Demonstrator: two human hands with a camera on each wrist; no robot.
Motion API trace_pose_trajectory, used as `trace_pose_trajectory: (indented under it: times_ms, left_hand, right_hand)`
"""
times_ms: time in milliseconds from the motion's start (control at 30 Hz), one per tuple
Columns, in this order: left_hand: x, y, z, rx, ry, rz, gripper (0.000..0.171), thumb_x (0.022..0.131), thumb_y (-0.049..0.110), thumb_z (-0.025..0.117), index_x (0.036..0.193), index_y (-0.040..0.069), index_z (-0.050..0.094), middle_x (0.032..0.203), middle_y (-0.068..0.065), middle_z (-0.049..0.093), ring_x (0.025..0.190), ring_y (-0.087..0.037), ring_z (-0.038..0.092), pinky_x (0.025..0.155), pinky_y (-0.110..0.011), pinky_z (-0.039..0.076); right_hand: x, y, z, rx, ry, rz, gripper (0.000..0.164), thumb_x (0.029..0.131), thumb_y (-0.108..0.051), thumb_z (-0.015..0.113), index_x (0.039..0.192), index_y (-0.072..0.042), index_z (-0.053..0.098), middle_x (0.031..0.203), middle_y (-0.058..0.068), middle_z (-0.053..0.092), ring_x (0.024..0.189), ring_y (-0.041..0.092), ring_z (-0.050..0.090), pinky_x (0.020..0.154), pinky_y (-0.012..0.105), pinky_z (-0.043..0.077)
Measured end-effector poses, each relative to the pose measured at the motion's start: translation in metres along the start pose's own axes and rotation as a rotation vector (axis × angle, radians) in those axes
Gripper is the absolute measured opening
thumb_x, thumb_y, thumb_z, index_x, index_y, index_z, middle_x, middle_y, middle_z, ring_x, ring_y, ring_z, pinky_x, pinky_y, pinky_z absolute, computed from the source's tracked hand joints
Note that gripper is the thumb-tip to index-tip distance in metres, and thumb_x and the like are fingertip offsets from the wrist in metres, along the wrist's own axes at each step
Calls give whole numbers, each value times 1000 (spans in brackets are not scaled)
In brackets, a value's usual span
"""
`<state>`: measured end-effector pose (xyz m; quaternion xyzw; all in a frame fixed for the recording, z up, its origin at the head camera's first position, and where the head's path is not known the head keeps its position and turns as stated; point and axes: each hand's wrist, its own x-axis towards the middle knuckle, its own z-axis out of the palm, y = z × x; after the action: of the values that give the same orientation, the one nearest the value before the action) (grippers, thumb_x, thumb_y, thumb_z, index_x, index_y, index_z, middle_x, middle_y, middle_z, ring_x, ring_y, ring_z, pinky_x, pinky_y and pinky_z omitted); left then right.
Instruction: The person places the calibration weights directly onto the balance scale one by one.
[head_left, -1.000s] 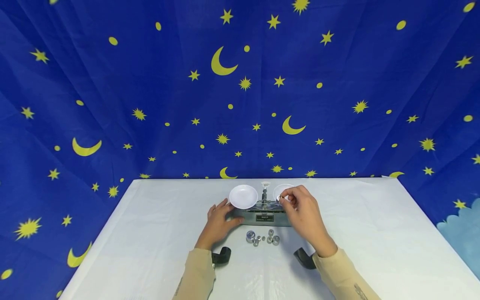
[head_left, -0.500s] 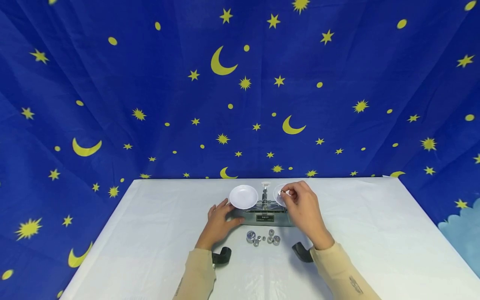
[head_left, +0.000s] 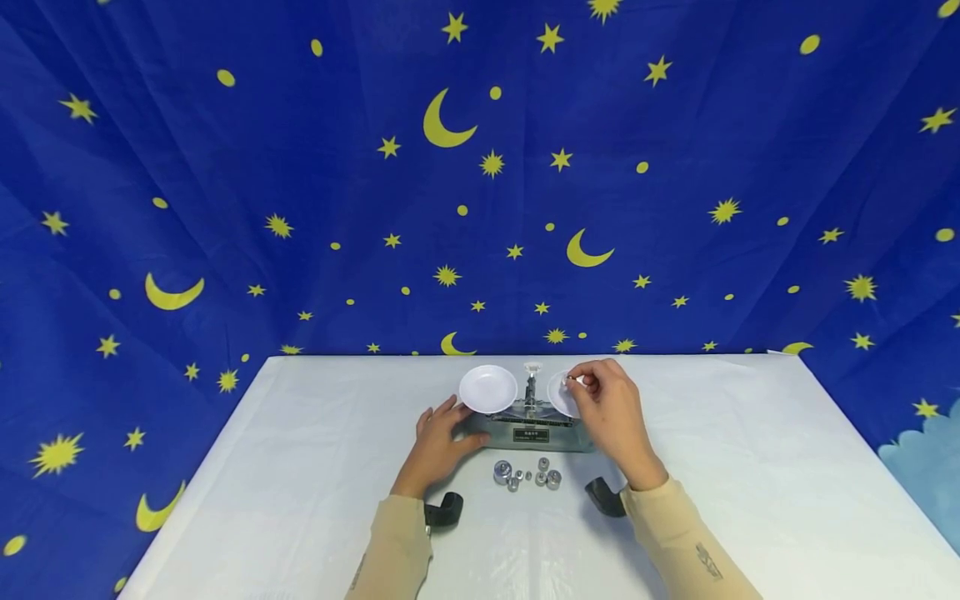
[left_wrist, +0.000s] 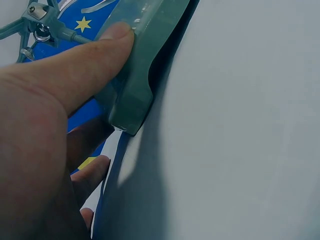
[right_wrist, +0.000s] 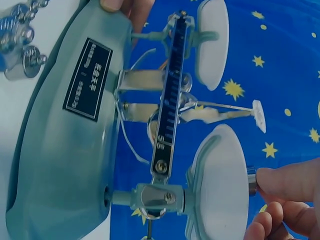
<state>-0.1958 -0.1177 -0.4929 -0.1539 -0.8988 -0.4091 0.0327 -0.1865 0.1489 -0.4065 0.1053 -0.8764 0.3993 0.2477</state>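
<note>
A green-grey balance scale (head_left: pixel 495 437) with two white pans stands on the table. My left hand (head_left: pixel 442 442) holds the left end of its base, thumb (left_wrist: pixel 112 45) on the front face and other fingers behind. The left pan (head_left: pixel 488 389) holds nothing visible. Over the right pan (right_wrist: pixel 225 185), my right hand (head_left: pixel 611 412) pinches a small shiny metal weight (right_wrist: pixel 251 180) between thumb and finger. The weight appears to meet the pan's surface; the fingers partly cover it.
Several metal weights (head_left: pixel 502 472) of different sizes stand on the white table (head_left: pixel 300 500) just in front of the scale. A blue curtain (head_left: pixel 337 167) with yellow moons and stars hangs behind. A black camera mount (head_left: pixel 603 497) sticks out from the right wrist.
My right hand has moved a little up and away with the weight, from the pan's near side to over the pan. The right pan has dipped slightly and the left risen. The left hand stays.
</note>
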Motion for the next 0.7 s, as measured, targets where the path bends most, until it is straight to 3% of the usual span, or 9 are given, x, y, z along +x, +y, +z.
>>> trace_pose_trajectory:
  times_ms: [333, 700]
  left_hand:
    - [-1, 0, 0, 12, 20, 39, 56, 85, 29, 78, 131, 1, 64, 136, -16, 62, 140, -44, 40, 113, -69, 13]
    - [1, 0, 0, -8, -3, -5, 56, 86, 30, 79, 134, 4, 63, 140, -13, 60, 144, -39, 37, 117, -65, 9]
  right_hand:
    - [3, 8, 1, -21, 9, 40, 6, 89, -3, 73, 92, 1, 71, 82, 9, 57, 73, 20, 52, 66, 32, 42]
    - [4, 15, 3, -37, 9, 61, 4, 88, 0, 71, 92, 1, 71, 82, 10, 56, 73, 22, 52, 67, 34, 41]
